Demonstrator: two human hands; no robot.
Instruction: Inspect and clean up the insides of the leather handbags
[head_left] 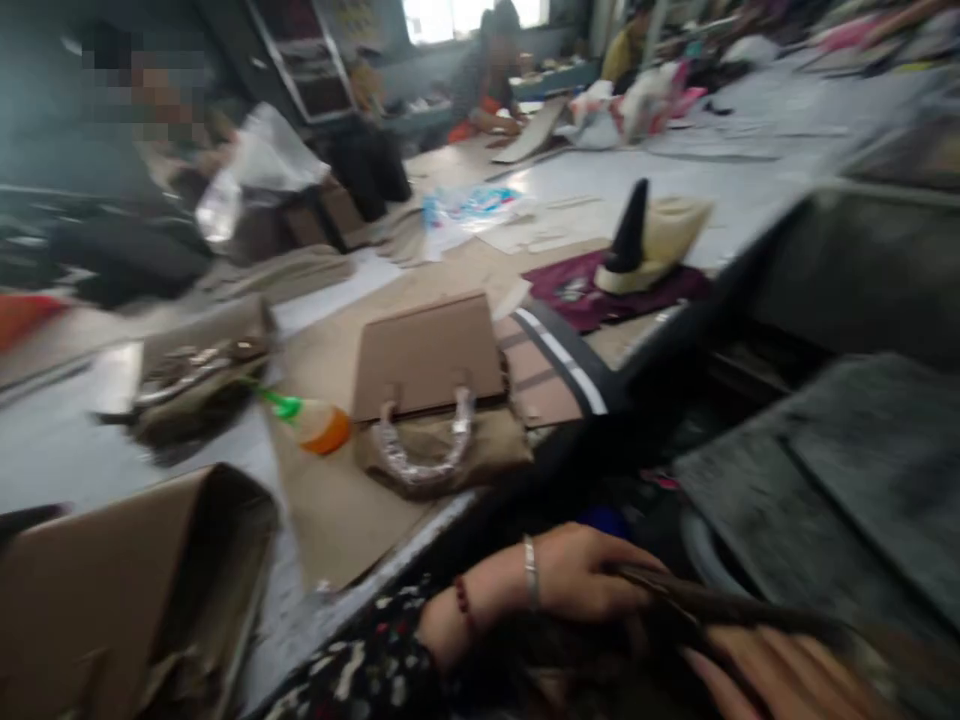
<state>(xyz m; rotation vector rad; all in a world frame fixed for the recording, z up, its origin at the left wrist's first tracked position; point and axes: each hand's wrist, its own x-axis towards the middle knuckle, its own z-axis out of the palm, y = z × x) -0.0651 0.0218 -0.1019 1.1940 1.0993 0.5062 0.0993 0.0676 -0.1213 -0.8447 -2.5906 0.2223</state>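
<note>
At the lower right, my left hand (589, 575), with two bracelets on its wrist, is closed on a dark brown, strip-edged piece (712, 603). Motion blur hides what kind of thing the piece is. My right hand (784, 672) lies at the piece's near side, fingers bent over it and partly cut off by the frame's bottom. On the worktable to the left sits a brown handbag (431, 355), its handle (424, 470) wrapped in clear plastic. Beside it lies a bottle (322, 425) with a green cap and orange contents.
More brown bags (97, 590) lie at the left. Near the table edge, a black cone (628, 230) stands by a cream container (675, 240) on maroon material (562, 285). A grey board (847, 490) is at the right. Other people work farther back.
</note>
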